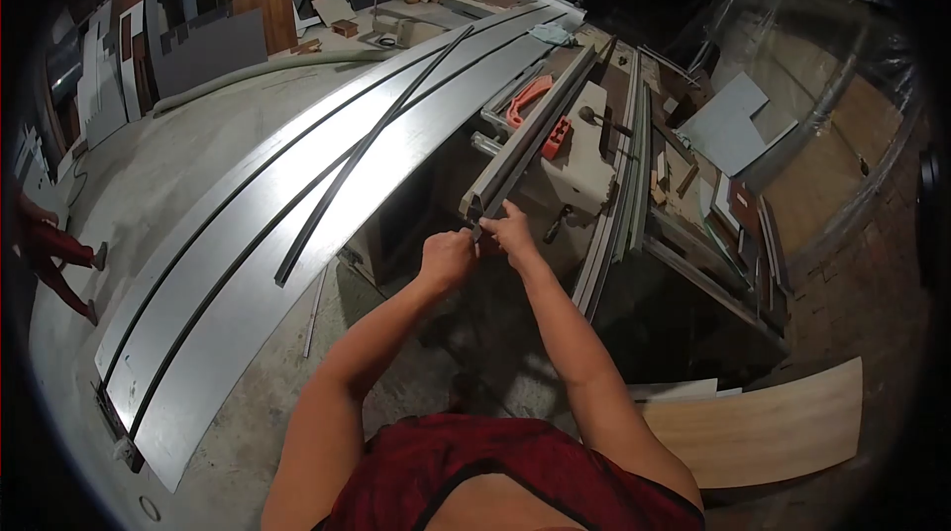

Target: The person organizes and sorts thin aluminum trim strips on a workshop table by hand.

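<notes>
My left hand (449,259) is closed, its fingers curled in at the near end of the long bar (530,140); I cannot tell what, if anything, they pinch. My right hand (513,232) is close beside it at the same end, forefinger reaching up, but whether thumb and finger truly pinch is hidden. The bar runs away from my hands toward one o'clock. With such fine work at its tip, I judge it best to steady the bar with one hand, let only the other's fingertips work, and keep skin off the cut edge.

Beyond, at one o'clock, an orange tool (530,95) lies left of the bar and a red clamp (558,138) right of it. A dark-handled tool (604,122) is farther right. From ten to twelve o'clock spreads the shiny sheet (287,184), a loose dark strip (342,174) slanting over it; elbows should stay clear. A wooden board (773,427) lies at four o'clock, and another person's legs (64,249) show at nine.
</notes>
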A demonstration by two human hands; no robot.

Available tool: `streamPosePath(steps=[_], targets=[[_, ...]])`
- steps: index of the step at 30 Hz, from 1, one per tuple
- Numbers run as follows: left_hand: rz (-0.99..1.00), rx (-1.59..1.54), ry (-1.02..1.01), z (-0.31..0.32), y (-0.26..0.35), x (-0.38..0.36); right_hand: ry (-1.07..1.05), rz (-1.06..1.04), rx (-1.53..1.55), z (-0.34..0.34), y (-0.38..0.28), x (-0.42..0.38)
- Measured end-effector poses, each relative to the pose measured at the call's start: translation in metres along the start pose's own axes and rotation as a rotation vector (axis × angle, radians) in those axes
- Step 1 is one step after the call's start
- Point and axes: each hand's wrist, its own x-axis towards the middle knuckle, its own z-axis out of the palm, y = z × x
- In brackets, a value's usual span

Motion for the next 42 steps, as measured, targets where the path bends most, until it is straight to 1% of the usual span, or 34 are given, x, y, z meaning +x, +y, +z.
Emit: streamPosePath(steps=[1,3,6,9,12,15,19,21,22,24,25,27,28,29,30,31,32,34,36,38,40,42], targets=[[0.012,0.011,-0.016,-0.004,0.0,-0.004,0.013,0.016,0.011,0.0,0.001,0.0],[0.034,0.035,-0.048,-0.011,0.001,-0.014,0.099,-0.087,-0.076,-0.001,0.008,0.006],[0.056,0.036,-0.07,-0.021,0.0,-0.029,0.168,-0.182,-0.129,-0.003,0.023,0.024],[0.065,0.037,-0.059,-0.026,-0.004,-0.04,0.174,-0.21,-0.159,-0.001,0.038,0.036],[0.084,0.042,-0.06,-0.033,-0.006,-0.049,0.159,-0.19,-0.218,0.006,0.04,0.031],[0.036,0.048,-0.162,-0.045,-0.004,-0.055,0.19,-0.204,-0.319,0.012,0.04,0.024],[0.058,0.057,-0.248,-0.065,0.0,-0.056,0.206,-0.205,-0.329,0.02,0.025,0.002],[0.061,0.058,-0.259,-0.073,0.001,-0.051,0.231,-0.302,-0.353,0.022,0.037,0.005],[0.031,0.031,-0.248,-0.072,-0.001,-0.048,0.243,-0.35,-0.365,0.025,0.036,0.001],[-0.027,-0.025,-0.226,-0.067,-0.005,-0.038,0.17,-0.237,-0.267,0.027,0.034,-0.008],[-0.056,-0.096,-0.265,-0.072,-0.004,-0.032,0.135,-0.182,-0.217,0.029,0.03,-0.014],[-0.034,-0.197,-0.206,-0.061,-0.01,-0.024,0.1,-0.061,0.018,0.035,0.032,-0.023],[-0.023,-0.247,-0.176,-0.058,-0.012,-0.02,0.057,-0.029,0.199,0.035,0.04,-0.023],[-0.079,-0.261,-0.264,-0.064,-0.006,-0.014,0.021,0.011,0.386,0.035,0.048,-0.022],[-0.085,-0.264,-0.271,-0.06,-0.007,-0.009,-0.007,0.056,0.564,0.035,0.056,-0.021],[-0.09,-0.266,-0.278,-0.051,-0.009,-0.005,0.091,-0.054,0.399,0.045,0.063,-0.027],[-0.096,-0.268,-0.285,-0.047,-0.009,-0.001,0.067,-0.027,0.479,0.047,0.06,-0.033],[-0.108,-0.222,-0.363,-0.044,-0.005,0.006,0.026,0.033,0.639,0.051,0.054,-0.043],[-0.097,-0.178,-0.417,-0.042,-0.001,0.01,-0.046,0.058,0.806,0.061,0.063,-0.056],[-0.065,-0.133,-0.449,-0.041,0.002,0.011,0.003,-0.035,0.508,0.072,0.039,-0.087],[-0.055,-0.104,-0.488,-0.044,0.006,0.013,0.015,0.018,0.098,0.075,0.02,-0.108],[-0.038,-0.087,-0.495,-0.041,0.007,0.014,-0.029,-0.013,0.183,0.077,0.023,-0.118]])
